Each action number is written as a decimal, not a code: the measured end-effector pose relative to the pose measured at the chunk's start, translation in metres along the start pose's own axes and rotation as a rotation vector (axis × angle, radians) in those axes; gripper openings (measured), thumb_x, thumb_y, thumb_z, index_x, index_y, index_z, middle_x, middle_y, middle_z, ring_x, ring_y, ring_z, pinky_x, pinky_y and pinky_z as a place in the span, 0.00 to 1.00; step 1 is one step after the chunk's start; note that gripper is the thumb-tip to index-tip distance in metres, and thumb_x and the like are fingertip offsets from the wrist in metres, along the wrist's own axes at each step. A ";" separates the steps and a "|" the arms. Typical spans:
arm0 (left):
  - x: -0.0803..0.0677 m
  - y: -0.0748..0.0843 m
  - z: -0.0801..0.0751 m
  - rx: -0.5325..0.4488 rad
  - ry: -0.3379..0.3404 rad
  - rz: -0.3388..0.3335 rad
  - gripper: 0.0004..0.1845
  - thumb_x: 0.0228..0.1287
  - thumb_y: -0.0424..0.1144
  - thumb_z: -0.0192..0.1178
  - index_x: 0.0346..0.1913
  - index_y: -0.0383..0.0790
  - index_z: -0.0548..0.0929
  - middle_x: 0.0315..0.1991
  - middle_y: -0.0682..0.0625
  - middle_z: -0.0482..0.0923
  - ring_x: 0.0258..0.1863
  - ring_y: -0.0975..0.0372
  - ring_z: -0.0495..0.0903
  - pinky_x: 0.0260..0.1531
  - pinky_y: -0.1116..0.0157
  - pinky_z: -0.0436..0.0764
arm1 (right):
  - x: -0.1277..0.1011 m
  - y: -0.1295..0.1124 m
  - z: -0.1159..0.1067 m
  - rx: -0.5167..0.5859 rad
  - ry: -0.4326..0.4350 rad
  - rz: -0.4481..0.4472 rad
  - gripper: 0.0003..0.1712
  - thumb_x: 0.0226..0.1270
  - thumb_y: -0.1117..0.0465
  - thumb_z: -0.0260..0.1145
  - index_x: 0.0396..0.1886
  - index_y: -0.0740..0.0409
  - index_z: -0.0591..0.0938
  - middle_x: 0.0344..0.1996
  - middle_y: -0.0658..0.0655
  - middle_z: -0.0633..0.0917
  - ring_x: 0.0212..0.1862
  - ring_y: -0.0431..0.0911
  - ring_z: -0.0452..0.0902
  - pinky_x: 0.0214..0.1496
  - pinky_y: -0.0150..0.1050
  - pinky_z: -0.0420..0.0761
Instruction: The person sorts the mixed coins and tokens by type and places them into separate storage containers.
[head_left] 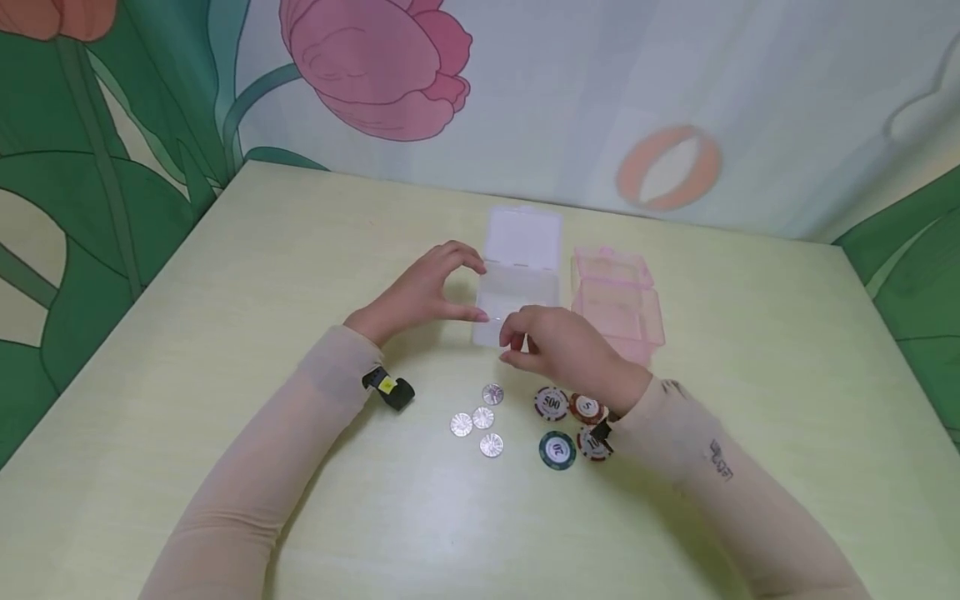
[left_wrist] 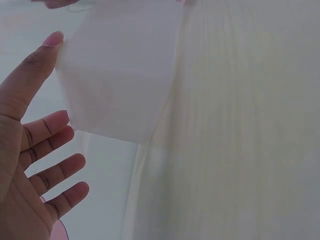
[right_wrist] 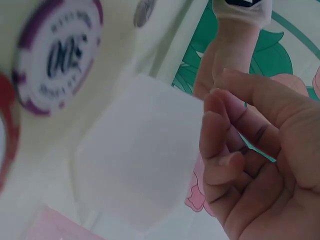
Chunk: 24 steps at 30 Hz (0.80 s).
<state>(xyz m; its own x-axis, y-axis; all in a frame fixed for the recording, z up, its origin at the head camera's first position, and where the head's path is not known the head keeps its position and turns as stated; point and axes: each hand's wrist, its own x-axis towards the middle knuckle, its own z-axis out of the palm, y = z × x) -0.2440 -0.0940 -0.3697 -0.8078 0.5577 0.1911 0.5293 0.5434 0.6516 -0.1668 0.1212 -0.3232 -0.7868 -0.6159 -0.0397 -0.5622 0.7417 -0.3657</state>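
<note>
A translucent white plastic box (head_left: 517,287) stands with its lid (head_left: 522,236) folded back and a front part lying toward the person. My left hand (head_left: 423,292) is at its left side, thumb and forefinger spread, tips right at the box's edge; in the left wrist view the other fingers (left_wrist: 65,167) extend loosely. Over the box's front right corner is my right hand (head_left: 566,346), its fingers (right_wrist: 215,132) curled in with the thumb close to them. Nothing shows between these fingertips. Several silver coins (head_left: 483,417) lie on the table nearer the person.
Right of the white box stands a translucent pink box (head_left: 611,304), also open. Several poker chips, among them a purple-edged 500 chip (head_left: 551,403) and a green 20 chip (head_left: 557,450), lie beside the right wrist. A flower-patterned cloth (head_left: 540,100) hangs behind the table (head_left: 375,533).
</note>
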 end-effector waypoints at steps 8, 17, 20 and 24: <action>0.001 0.000 0.000 -0.008 0.004 0.001 0.33 0.46 0.46 0.76 0.55 0.38 0.76 0.60 0.45 0.72 0.66 0.54 0.66 0.69 0.57 0.64 | -0.005 -0.005 0.019 -0.052 -0.123 -0.014 0.11 0.58 0.54 0.72 0.39 0.54 0.85 0.34 0.50 0.84 0.29 0.40 0.75 0.33 0.31 0.76; -0.002 0.001 -0.002 -0.012 -0.005 0.005 0.33 0.46 0.46 0.76 0.55 0.38 0.76 0.60 0.45 0.71 0.66 0.54 0.66 0.70 0.58 0.63 | -0.005 -0.009 0.030 -0.066 -0.191 -0.016 0.08 0.60 0.55 0.70 0.39 0.51 0.85 0.36 0.50 0.83 0.38 0.42 0.80 0.40 0.34 0.80; -0.003 0.002 -0.002 -0.010 -0.010 -0.001 0.33 0.47 0.46 0.76 0.55 0.38 0.76 0.60 0.45 0.71 0.66 0.54 0.66 0.70 0.58 0.63 | -0.003 -0.009 0.033 -0.082 -0.198 -0.019 0.08 0.60 0.56 0.71 0.38 0.51 0.85 0.35 0.49 0.83 0.38 0.42 0.79 0.41 0.34 0.80; -0.003 0.004 -0.003 -0.015 -0.008 -0.004 0.33 0.46 0.46 0.76 0.55 0.38 0.76 0.60 0.45 0.71 0.66 0.54 0.66 0.70 0.58 0.63 | 0.002 -0.009 0.037 -0.090 -0.210 -0.018 0.09 0.59 0.56 0.71 0.38 0.52 0.84 0.34 0.50 0.82 0.38 0.42 0.79 0.42 0.35 0.80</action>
<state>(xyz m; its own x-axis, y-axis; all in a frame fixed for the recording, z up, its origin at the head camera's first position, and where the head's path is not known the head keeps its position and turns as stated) -0.2402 -0.0960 -0.3657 -0.8080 0.5603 0.1822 0.5216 0.5364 0.6634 -0.1541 0.1037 -0.3542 -0.7114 -0.6639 -0.2305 -0.6033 0.7451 -0.2844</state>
